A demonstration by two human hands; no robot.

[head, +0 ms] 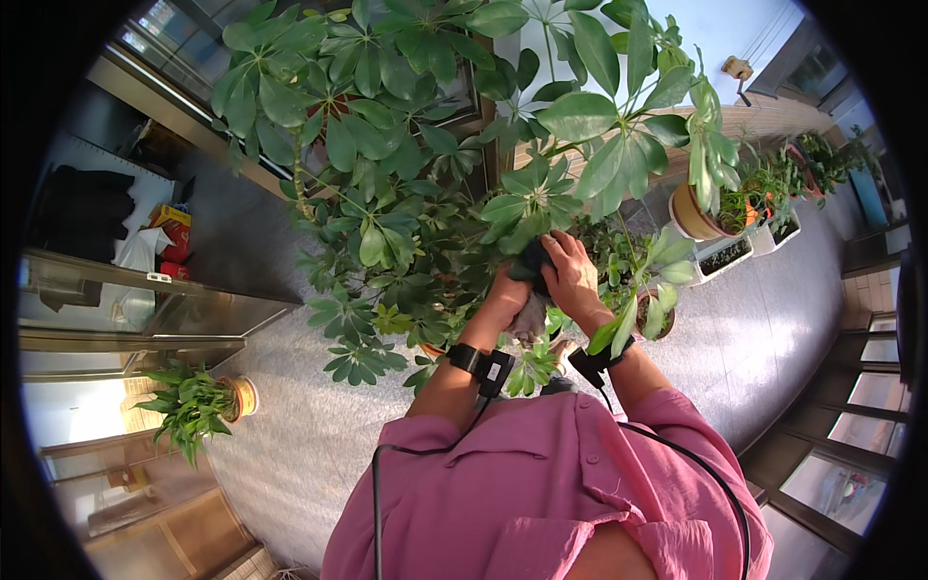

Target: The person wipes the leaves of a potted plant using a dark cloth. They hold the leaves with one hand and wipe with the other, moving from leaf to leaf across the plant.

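A large umbrella plant (pixel 602 116) with glossy compound leaves rises in front of me, its foliage spreading over and around both hands. My right hand (pixel 570 275) curls over a dark, bunched cloth (pixel 534 259) among the leaves. Against the other side of that bundle is my left hand (pixel 510 293), its fingertips hidden by foliage and cloth. Below the hands hangs a paler grey cloth part (pixel 529 319); whether it belongs to the same piece, I cannot tell. A broad leaf (pixel 533 230) lies just above the bundle.
Potted plants (pixel 699 210) and white planters (pixel 725 261) line the right wall. A small pot (pixel 656 315) stands near my right forearm. Another potted plant (pixel 239 399) sits on the floor at left, below glass-fronted cabinets (pixel 145 312). Black cables (pixel 375 493) run from wrist-worn devices (pixel 493 370).
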